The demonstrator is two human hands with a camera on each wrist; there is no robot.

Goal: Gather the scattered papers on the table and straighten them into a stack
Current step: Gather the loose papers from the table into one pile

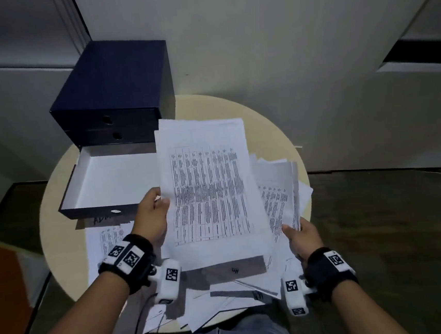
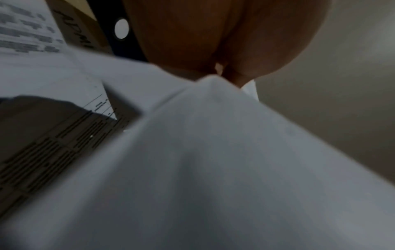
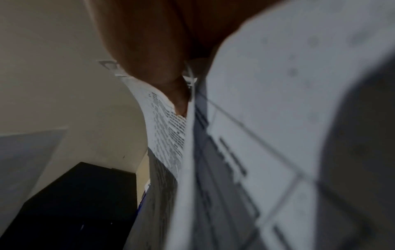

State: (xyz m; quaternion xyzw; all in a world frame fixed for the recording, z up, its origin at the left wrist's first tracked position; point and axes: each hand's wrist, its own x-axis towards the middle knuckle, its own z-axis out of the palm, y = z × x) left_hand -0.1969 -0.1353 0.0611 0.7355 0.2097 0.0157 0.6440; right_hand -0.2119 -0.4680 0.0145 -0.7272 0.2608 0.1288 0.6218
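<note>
So the left hand point(image 1: 153, 217) has a bundle of printed sheets point(image 1: 208, 192) lifted off the round cream desk point(image 1: 272, 124), grip clamped on the bundle's left edge with the thumb on top and the other fingers underneath. The top page is a dense table of black text, and the bundle tilts away from the person, with its near end casting a shadow on the pages below. The right hand point(image 1: 300, 236) is pinching a second, smaller batch of papers point(image 1: 279, 190) at its near corner, grip closed on it; that batch sits just right of the big bundle and partly tucks under it. In the right wrist view the thumb point(image 3: 153, 55) presses on those pages point(image 3: 169, 135) and they curve upward, pretty blurry though. The left wrist view is mostly the pale underside of the held bundle point(image 2: 213, 160) with the fingers point(image 2: 213, 33) above it. Plenty of loose sheets point(image 1: 226, 295) are still scattered on the near part of the desk, overlapping at all angles, some hanging over the near edge, plus one printed page point(image 1: 108, 239) lying flat below the left wrist. At the back left of the desk there's a dark blue drawer box point(image 1: 115, 93), with its bottom drawer point(image 1: 113, 180) pulled out, white inside. Both wrists wear black bands with white marker tags point(image 1: 129, 256).
</note>
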